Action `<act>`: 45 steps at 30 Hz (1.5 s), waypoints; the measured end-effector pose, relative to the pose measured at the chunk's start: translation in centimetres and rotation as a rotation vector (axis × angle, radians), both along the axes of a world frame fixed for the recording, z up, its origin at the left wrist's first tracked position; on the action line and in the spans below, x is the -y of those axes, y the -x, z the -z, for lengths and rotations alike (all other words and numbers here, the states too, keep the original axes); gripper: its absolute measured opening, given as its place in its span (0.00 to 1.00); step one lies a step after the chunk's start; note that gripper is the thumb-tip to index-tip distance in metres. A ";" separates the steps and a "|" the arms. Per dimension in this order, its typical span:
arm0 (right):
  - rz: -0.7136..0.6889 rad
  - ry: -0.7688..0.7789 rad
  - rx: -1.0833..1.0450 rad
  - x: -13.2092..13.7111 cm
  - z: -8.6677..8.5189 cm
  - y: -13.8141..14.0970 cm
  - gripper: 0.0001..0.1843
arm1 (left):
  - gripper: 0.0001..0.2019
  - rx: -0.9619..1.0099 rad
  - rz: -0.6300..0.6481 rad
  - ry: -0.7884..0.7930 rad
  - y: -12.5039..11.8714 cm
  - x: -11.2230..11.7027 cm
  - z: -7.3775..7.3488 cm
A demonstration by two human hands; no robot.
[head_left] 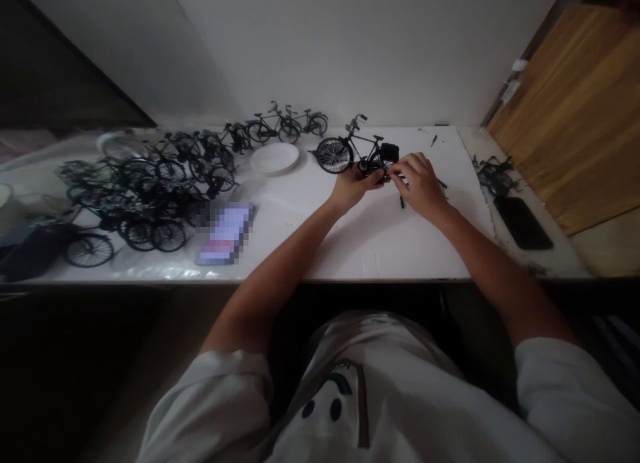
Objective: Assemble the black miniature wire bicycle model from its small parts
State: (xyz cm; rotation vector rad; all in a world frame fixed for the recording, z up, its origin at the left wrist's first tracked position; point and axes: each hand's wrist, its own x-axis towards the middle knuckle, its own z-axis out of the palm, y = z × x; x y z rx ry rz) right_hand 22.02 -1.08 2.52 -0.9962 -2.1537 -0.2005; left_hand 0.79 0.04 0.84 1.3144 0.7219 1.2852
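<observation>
A small black model bicycle (350,150) stands upright on the white table (380,243), its front wheel to the left. My left hand (353,186) grips its lower frame near the pedals, fingers closed. At the rear wheel, my right hand (420,183) is pinched on the bicycle's back end, and a thin dark tool (401,201) pokes out below the fingers. The rear wheel is hidden behind my hands.
Several finished model bicycles (145,196) crowd the table's left half, with more along the wall (285,124). A white dish (275,158) lies left of the hands. A blurred phone (225,233) lies near the front edge. Another dark phone (523,222) and bicycle parts (495,173) sit right.
</observation>
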 end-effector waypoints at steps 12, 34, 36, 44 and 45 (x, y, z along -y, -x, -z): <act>-0.046 0.051 -0.019 0.4 -0.5 -0.1 0.11 | 0.25 -0.019 -0.021 -0.006 0.1 0.3 -0.3; -0.172 -0.011 -0.213 -0.6 0.9 -0.1 0.08 | 0.21 0.002 -0.037 0.037 -0.2 0.7 -0.9; -0.177 -0.025 -0.238 -0.6 0.8 -0.1 0.09 | 0.21 -0.002 -0.032 0.036 -0.2 0.7 -0.9; -0.192 -0.036 -0.227 -0.4 0.4 -0.2 0.15 | 0.21 -0.013 -0.012 0.026 0.0 1.1 -1.4; -0.189 -0.041 -0.227 -0.4 0.4 -0.3 0.16 | 0.20 -0.013 -0.010 0.024 0.0 1.1 -1.4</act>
